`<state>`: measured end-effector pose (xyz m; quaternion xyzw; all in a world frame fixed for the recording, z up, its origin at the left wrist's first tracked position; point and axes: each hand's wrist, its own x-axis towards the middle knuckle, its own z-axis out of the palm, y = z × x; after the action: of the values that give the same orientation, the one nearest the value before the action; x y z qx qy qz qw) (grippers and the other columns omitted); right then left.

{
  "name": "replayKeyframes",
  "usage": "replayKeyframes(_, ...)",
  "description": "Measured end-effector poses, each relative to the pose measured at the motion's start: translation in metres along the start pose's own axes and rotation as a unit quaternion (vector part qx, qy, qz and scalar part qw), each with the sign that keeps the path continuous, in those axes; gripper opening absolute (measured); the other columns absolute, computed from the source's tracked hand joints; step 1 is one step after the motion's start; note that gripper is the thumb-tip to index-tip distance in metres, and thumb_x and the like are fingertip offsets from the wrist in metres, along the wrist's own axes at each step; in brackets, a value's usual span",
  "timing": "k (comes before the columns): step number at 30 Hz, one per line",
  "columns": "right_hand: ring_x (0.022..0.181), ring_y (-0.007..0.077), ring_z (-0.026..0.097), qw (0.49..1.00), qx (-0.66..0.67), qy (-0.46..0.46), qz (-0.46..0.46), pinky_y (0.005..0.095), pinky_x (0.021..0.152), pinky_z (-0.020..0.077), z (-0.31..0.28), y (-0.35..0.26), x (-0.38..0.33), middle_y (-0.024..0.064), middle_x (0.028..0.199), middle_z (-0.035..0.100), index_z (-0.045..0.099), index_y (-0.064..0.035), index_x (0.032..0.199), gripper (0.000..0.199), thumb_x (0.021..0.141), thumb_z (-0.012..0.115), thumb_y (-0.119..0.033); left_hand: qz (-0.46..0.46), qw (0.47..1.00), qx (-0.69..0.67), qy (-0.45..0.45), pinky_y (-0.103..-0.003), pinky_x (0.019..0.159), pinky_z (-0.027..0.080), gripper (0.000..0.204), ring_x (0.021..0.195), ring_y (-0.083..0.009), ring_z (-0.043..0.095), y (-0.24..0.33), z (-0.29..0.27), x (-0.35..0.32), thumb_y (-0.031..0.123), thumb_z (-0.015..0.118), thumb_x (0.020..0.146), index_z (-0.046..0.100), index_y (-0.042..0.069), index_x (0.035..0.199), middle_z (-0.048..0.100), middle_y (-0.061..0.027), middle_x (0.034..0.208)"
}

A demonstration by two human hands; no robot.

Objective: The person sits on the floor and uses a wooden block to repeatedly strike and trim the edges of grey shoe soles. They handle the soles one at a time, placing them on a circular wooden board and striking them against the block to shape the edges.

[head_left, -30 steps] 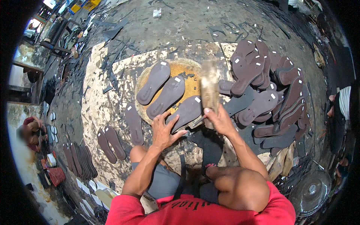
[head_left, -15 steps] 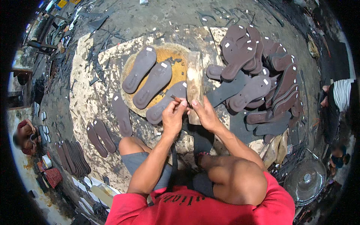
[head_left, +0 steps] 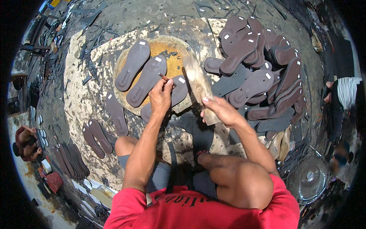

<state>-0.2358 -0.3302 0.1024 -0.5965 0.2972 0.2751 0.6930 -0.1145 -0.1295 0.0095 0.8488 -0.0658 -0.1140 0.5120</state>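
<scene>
My left hand (head_left: 160, 98) pinches a short reddish-brown rod-like tool (head_left: 162, 76), its fingers closed round the lower end. It hovers over the soles at the middle of the round yellowish board (head_left: 174, 69). My right hand (head_left: 224, 111) grips the near end of a flat, worn wooden bat (head_left: 195, 76), which tilts up and to the left. Three grey-brown shoe soles with white stickers lie on the board: a left sole (head_left: 132, 65), a middle sole (head_left: 146, 83) and a right sole (head_left: 180, 92), partly covered by my left hand.
A large heap of soles (head_left: 263, 68) spreads at the right. A single sole (head_left: 116, 114), a pair (head_left: 98, 138) and a stacked row (head_left: 72, 162) lie left. A fan (head_left: 308, 179) stands at lower right; a person (head_left: 26, 143) sits far left.
My hands have moved apart: the left one up and leftward with the tool, the right one slightly rightward. The wooden bat has gone from nearly upright to tilted left.
</scene>
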Motion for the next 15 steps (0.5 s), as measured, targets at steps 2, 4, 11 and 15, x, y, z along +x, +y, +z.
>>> replayKeyframes(2,0.087,0.0128,0.066,0.994,-0.016,-0.010,-0.110,0.0301,0.079,0.0539,-0.004,-0.055,-0.032,0.0051,0.093,0.069,0.063,-0.0018,0.116,0.040,0.107,0.058,-0.040,0.029,0.999,-0.003,0.018,-0.035,0.078,0.054,0.024,0.086,-0.0186,0.072,0.002,0.001,-0.002,0.024,0.069,0.099,0.073,0.001,0.107,0.076,-0.0114,0.090)
replayKeyframes(4,0.087,0.0130,0.066,0.957,-0.011,0.060,-0.283,0.0299,0.079,0.0545,0.000,-0.090,-0.061,0.0066,0.097,0.069,0.057,0.0006,0.121,0.039,0.108,0.056,-0.036,0.074,0.997,0.033,0.015,-0.037,0.079,0.054,0.022,0.086,-0.0250,0.072,-0.001,0.002,-0.003,0.022,0.070,0.098,0.073,0.001,0.105,0.074,-0.0145,0.092)
replayKeyframes(11,0.087,0.0172,0.068,0.852,-0.502,0.058,-0.139,0.0314,0.075,0.0549,0.012,-0.014,-0.003,0.0178,0.104,0.068,0.058,0.0013,0.122,0.056,0.103,0.058,-0.051,0.258,0.958,0.125,0.018,-0.050,0.083,0.049,0.021,0.094,-0.0434,0.061,-0.023,0.010,-0.003,0.001,0.062,0.089,0.068,-0.001,0.110,0.065,-0.0231,0.101)
replayKeyframes(15,0.087,0.0208,0.066,0.986,-0.044,-0.103,-0.127,0.0403,0.079,0.0543,-0.022,0.040,0.034,0.0122,0.101,0.069,0.061,-0.0003,0.118,0.055,0.107,0.049,-0.053,0.228,0.971,0.078,0.013,-0.049,0.082,0.049,0.020,0.093,-0.0440,0.060,-0.011,0.009,-0.008,0.009,0.064,0.093,0.064,0.000,0.111,0.063,-0.0224,0.097)
